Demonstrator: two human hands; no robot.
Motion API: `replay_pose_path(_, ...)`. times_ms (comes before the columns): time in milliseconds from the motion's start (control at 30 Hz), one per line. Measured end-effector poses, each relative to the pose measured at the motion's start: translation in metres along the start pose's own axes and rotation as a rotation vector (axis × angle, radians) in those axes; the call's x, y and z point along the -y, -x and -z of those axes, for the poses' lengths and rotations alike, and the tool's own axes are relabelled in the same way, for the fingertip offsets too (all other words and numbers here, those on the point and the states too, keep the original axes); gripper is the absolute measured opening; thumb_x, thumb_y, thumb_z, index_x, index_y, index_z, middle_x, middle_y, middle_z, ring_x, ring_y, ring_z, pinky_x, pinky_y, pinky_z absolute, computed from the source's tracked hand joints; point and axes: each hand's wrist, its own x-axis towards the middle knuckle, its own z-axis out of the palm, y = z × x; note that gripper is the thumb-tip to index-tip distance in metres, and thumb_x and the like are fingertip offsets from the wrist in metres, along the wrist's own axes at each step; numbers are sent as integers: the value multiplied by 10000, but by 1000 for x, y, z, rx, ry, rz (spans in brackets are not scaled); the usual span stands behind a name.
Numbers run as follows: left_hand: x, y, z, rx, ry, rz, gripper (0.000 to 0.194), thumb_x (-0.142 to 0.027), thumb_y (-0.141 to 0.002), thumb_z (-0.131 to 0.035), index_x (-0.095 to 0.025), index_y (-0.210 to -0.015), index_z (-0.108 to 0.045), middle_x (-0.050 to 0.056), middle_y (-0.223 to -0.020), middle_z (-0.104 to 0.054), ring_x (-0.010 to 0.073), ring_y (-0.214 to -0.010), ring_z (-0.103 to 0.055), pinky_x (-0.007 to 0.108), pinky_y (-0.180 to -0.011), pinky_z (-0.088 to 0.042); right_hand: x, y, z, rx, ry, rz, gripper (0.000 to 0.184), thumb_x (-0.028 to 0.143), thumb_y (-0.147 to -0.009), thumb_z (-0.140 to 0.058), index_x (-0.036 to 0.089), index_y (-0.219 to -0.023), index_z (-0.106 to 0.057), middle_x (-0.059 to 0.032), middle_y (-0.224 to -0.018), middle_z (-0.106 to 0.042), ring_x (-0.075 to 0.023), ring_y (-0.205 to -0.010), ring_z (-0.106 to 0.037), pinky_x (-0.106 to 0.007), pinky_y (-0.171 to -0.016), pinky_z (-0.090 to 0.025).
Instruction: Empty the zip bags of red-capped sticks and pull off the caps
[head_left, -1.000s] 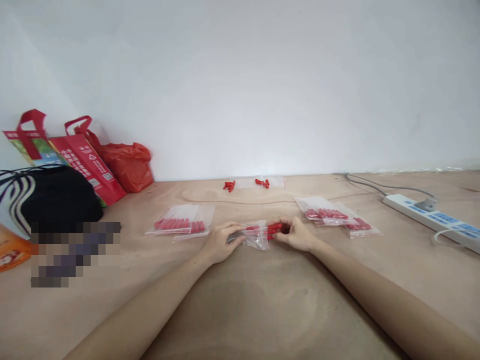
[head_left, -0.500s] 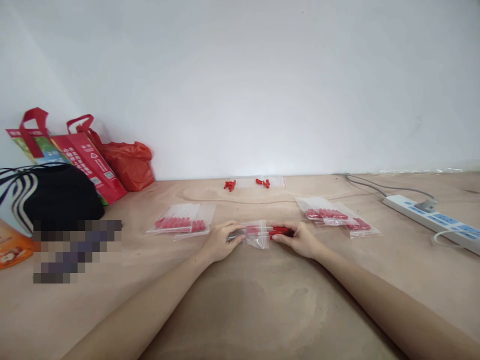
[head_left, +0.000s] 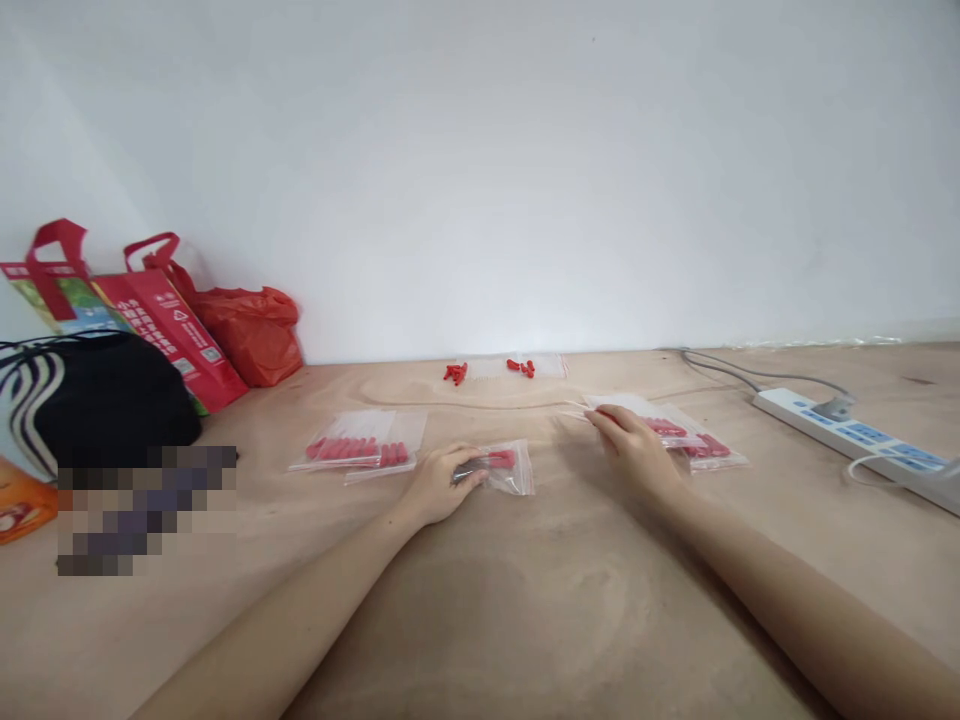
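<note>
My left hand (head_left: 444, 484) is closed on the near end of a small clear zip bag (head_left: 517, 478), fingers and thumb pinching it at the table. A red piece (head_left: 501, 459) shows inside, and something dark grey sits between the fingertips. Over to the right, my right hand (head_left: 628, 440) is closed above the right-hand zip bags (head_left: 705, 450) of red pieces. Thin pale shafts (head_left: 574, 408) stick out leftward from its fingertips. Their other ends are hidden by the hand.
More zip bags (head_left: 360, 448) with red pieces lie left of my left hand. Small red parts (head_left: 455, 373) and a flat clear bag (head_left: 551, 365) lie by the wall. A power strip (head_left: 855, 430) with cables is at right; shopping bags (head_left: 157, 320) and a black bag (head_left: 120, 395) stand at left.
My right hand has drawn several red-handled, thin-shafted pieces away from the zip bag and moved right and slightly up. My left hand keeps hold of the bag in about the same place.
</note>
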Motion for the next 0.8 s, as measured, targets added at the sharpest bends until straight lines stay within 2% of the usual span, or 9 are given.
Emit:
replay_pose_path(167, 0, 0, -1, -3, -2, 3, 222, -278, -787, -555, -192, -977, -632, 53, -1010, -644, 203, -937, -586, 341, -836, -444, 14, -11, -17, 294, 322, 261, 303, 57, -795, -395, 137, -1025, -575, -114, -975, -577, -207, -823, -512, -304, -712, -450)
replay_pose_path(333, 2, 1, -3, -4, -13, 1, 234, -293, -788, -554, -203, -993, -625, 47, -1008, -644, 201, -931, -587, 334, -828, -449, 20, -11, -25, 387, 394, 344, 319, 55, -783, -404, 155, -1040, -564, -112, -968, -586, -217, -817, -506, -321, -709, -434)
replay_pose_path(433, 2, 1, -3, -1, -25, -1, 238, -299, -795, -545, -202, -998, -622, 49, -1017, -641, 204, -938, -585, 336, -830, -447, 18, -8, -27, 382, 333, 291, 331, 73, -807, -381, 157, -1092, -525, -101, -939, -597, -212, -812, -519, -321, -718, -431)
replay_pose_path(600, 1, 1, -2, 4, -28, -9, 238, -300, -798, -540, -208, -1001, -622, 51, -1019, -637, 200, -936, -585, 325, -827, -452, 14, -6, -28, 308, 91, 40, 235, 215, -855, -379, 155, -1012, -542, -93, -877, -590, -193, -814, -548, -298, -716, -442)
replay_pose_path(733, 0, 1, -1, 5, -24, 0, 239, -300, -797, -541, -211, -1003, -622, 49, -1022, -635, 201, -942, -582, 327, -831, -449, 12, -5, -28, 257, -68, -63, 271, 341, -802, -490, 170, -1006, -539, -85, -918, -562, -188, -828, -552, -302, -724, -456)
replay_pose_path(800, -1, 1, -1, 9, -22, 6, 238, -294, -799, -538, -208, -1005, -621, 48, -1020, -636, 201, -938, -582, 331, -832, -446, 12, -4, -28, 241, -98, -90, 291, 353, -776, -516, 169, -999, -548, -83, -908, -548, -184, -803, -552, -310, -718, -462)
